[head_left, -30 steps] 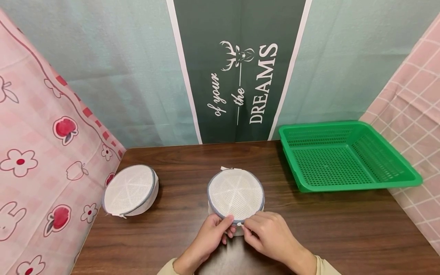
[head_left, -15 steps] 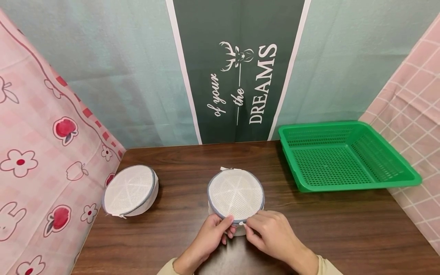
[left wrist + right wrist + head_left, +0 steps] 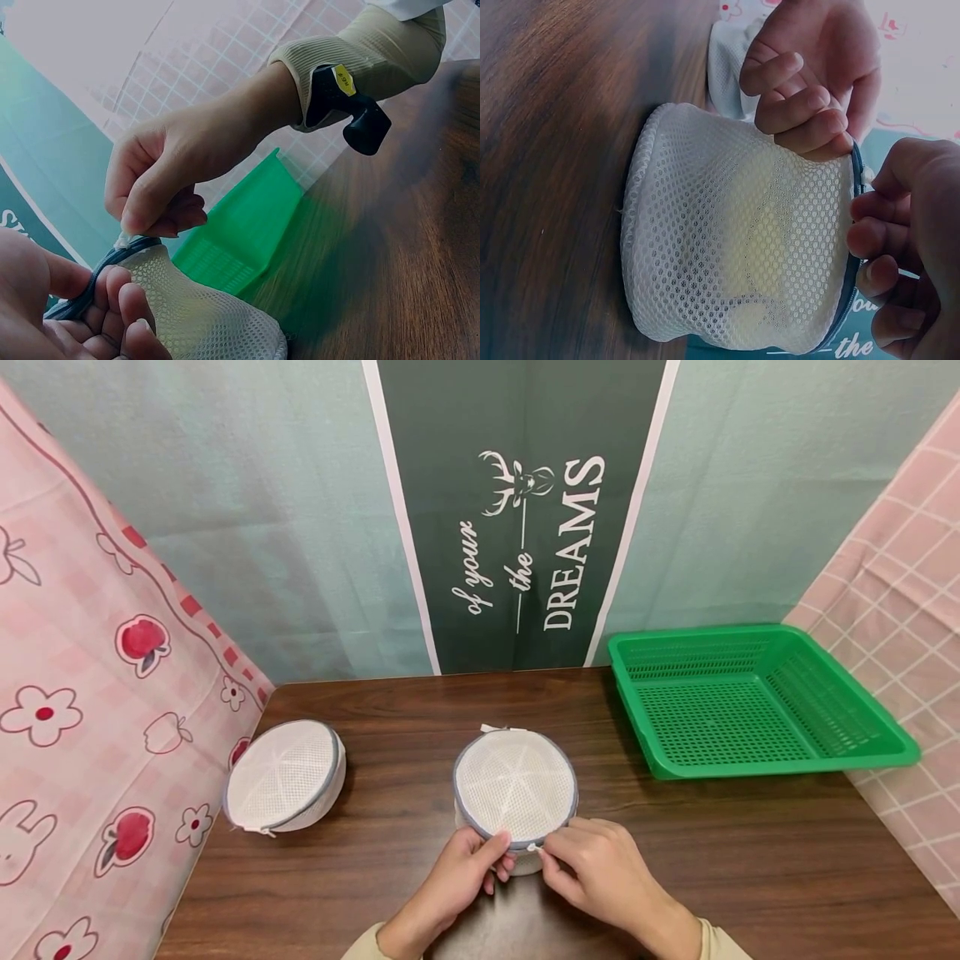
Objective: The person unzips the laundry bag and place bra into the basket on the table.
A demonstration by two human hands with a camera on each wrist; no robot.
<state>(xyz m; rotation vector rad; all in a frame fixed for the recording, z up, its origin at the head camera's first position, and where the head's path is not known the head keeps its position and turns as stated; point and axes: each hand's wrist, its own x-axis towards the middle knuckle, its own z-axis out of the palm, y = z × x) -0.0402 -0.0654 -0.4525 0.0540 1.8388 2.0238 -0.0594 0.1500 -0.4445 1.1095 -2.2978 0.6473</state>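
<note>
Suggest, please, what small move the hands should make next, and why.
I'd probably draw the white zipper pull rightward along the blue-gray rim of the middle mesh bag: the right hand pinches that pull, and the left hand grips the rim just left of it, which should steady the fabric.

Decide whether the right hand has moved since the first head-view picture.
Yes, the right hand shifted slightly rightward against the unmoved central zippered mesh bag.

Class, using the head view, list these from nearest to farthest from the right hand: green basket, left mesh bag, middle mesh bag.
1. Middle mesh bag: immediately left of the right hand.
2. Green basket: ahead, toward the right.
3. Left mesh bag: across on the table's left side.
</note>
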